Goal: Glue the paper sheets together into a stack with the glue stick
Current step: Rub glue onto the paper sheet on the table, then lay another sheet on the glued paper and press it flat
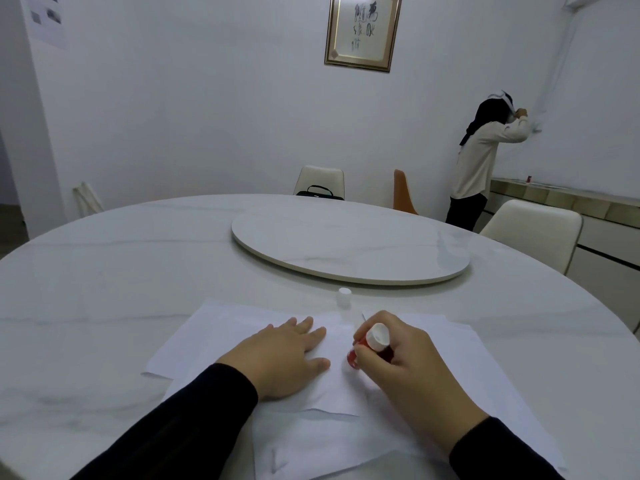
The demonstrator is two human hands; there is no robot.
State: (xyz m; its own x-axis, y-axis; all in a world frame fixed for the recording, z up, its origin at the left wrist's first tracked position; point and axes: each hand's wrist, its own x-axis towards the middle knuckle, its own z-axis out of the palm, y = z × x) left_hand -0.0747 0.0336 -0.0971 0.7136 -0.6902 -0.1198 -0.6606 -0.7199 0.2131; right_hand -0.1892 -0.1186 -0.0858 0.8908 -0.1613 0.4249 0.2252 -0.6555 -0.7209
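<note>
Several white paper sheets [214, 337] lie overlapping on the near part of the round marble table. My left hand [280, 358] rests flat on the top sheet, fingers spread, pinning it down. My right hand [405, 368] grips a red glue stick [372, 344] with a white end, held tilted so that its lower end touches the sheet just right of my left thumb. The glue stick's white cap [344, 296] stands upright on the table just beyond the sheets.
A large white lazy Susan [349, 247] sits in the table's middle, beyond the cap. Chairs [533, 230] stand around the far side, one with a black bag [318, 194]. A person [481, 161] stands at the right wall by a low cabinet.
</note>
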